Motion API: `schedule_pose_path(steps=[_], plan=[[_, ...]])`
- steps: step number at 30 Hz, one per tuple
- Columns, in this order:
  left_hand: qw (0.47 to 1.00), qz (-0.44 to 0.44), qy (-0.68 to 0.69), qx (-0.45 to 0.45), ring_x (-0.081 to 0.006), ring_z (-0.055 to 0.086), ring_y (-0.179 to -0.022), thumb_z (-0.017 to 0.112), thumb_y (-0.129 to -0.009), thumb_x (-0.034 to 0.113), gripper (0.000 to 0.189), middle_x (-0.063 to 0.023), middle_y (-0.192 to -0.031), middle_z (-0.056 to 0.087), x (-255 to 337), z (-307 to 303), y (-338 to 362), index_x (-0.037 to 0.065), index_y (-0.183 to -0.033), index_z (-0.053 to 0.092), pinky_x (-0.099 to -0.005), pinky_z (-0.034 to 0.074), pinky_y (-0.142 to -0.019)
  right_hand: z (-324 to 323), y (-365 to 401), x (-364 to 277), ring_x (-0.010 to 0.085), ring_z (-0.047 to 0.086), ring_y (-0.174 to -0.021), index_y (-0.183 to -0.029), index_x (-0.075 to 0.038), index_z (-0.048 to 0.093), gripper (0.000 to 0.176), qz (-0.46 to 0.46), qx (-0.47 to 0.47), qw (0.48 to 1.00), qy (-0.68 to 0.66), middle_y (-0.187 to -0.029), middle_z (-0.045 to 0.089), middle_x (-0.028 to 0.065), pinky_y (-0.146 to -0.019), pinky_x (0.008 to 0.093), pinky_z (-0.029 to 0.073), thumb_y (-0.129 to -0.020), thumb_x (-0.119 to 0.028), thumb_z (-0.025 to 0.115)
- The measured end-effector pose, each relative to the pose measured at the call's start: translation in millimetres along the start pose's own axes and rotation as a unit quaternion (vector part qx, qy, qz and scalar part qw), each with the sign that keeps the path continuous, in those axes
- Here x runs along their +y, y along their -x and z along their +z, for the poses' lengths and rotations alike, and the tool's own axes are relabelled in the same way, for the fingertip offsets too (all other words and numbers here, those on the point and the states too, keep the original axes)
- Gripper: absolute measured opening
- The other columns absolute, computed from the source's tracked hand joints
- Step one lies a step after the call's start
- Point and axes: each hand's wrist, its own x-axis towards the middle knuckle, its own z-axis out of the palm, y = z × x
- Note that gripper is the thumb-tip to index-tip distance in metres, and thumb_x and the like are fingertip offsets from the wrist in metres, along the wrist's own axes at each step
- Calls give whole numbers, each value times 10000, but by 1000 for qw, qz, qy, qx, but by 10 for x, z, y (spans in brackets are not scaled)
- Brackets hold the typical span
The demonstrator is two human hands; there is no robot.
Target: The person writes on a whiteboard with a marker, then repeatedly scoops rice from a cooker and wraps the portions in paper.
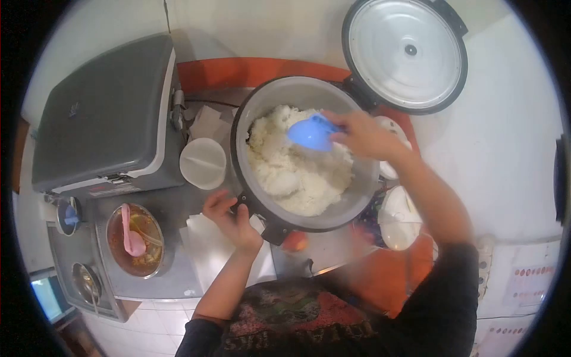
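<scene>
Glossy blue plastic scoop [310,132] over rough, grainy rice [297,175]
The pot's [291,92] inner wall looks smooth and matt, while its lid [401,56] shows shiny metal; on the dull metal counter [184,202], a box [107,101] of matt grey plastic takes the back left corner, smooth white sheets (paper, from where I stand) lie by the near edge [202,250], and a pink ladle [135,244] has plastic's gloss.

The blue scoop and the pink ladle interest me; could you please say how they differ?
The blue scoop is held in the right hand above the rice; the pink ladle rests unheld in the metal bowl. The blue scoop's head looks larger in this view than the pink ladle's. Both have rounded heads.
</scene>
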Motion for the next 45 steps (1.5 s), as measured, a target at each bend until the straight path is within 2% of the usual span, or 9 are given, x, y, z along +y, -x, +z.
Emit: schedule_pose_path(steps=[3, 7, 19, 24, 27, 31, 34, 40, 45], plan=[[1000, 0, -1, 7, -280, 423, -1216, 604, -853, 61, 231, -141, -1277, 450, -30, -3, 6, 63, -1075, 540, -436, 289, -1088, -288, 189, -355, 405, 682, -951, -1378, -101, 581, 528, 0, -99, 995, 2, -1008, 695, 237, -892, 481, 522, -854, -91, 639], [1000, -11, -21, -1, -282, 425, -1217, 608, -855, 60, 227, -140, -1279, 453, -17, -34, 7, 63, -1072, 542, -434, 295, -1082, 418, 288, -854, 377, 688, -982, -1295, -118, 634, 474, 53, -243, 957, 147, -1051, 692, 197, -856, 466, 553, -824, -62, 638], [1000, 13, -11, 4, -280, 420, -1212, 606, -860, 58, 217, -134, -1258, 458, 30, -14, -27, 70, -1069, 546, -427, 294, -1066, 1030, 297, -244, 390, 689, -964, -1326, -31, 583, 440, 131, -28, 989, 60, -1004, 703, 242, -813, 480, 559, -898, -120, 630], [998, 10, -56, -11, -294, 423, -1211, 598, -850, 51, 218, -142, -1257, 467, 73, -20, -43, 65, -1062, 547, -437, 283, -1072, -184, 208, -444, 410, 678, -957, -1259, 11, 607, 395, 278, -69, 949, -130, -1086, 673, 267, -842, 462, 540, -883, -108, 630], [998, 15, -63, -11, -296, 425, -1215, 594, -844, 45, 223, -143, -1264, 466, 49, -33, -32, 64, -1061, 547, -439, 282, -1078, -237, 215, -53, 392, 686, -945, -1167, 14, 636, 325, 100, -68, 986, 117, -1069, 680, 244, -826, 457, 549, -857, -83, 628], [1000, 9, -16, -5, -295, 425, -1222, 587, -841, 39, 228, -143, -1271, 458, 15, -7, -23, 61, -1064, 545, -437, 290, -1083, 463, 190, 398, 383, 689, -959, -1076, 30, 655, 279, 84, -101, 961, 244, -1008, 697, 232, -826, 454, 553, -819, -77, 640], [1000, 14, -14, -4, -289, 424, -1225, 585, -846, 38, 226, -142, -1277, 450, -25, -15, -11, 57, -1067, 542, -431, 298, -1082, 675, 306, -30, 382, 691, -968, -1017, 32, 679, 248, 138, -200, 954, 176, -1019, 695, 249, -838, 450, 554, -797, -79, 652], [1000, 6, -17, -1, -281, 434, -1216, 576, -855, 29, 220, -140, -1276, 450, -67, -31, 19, 57, -1071, 540, -436, 302, -1086, 546, 476, -183, 403, 677, -872, -992, 0, 652, 234, 88, -276, 953, 84, -921, 690, 228, -773, 471, 531, -771, -75, 629], [999, -11, -38, -17, -280, 435, -1223, 586, -873, 50, 198, -142, -1270, 457, -5, -44, 3, 66, -1063, 532, -441, 305, -1088, 680, 491, -28, 420, 663, -857, -1038, -23, 643, 266, 60, -183, 979, 70, -908, 677, 236, -765, 481, 521, -777, -55, 608]])
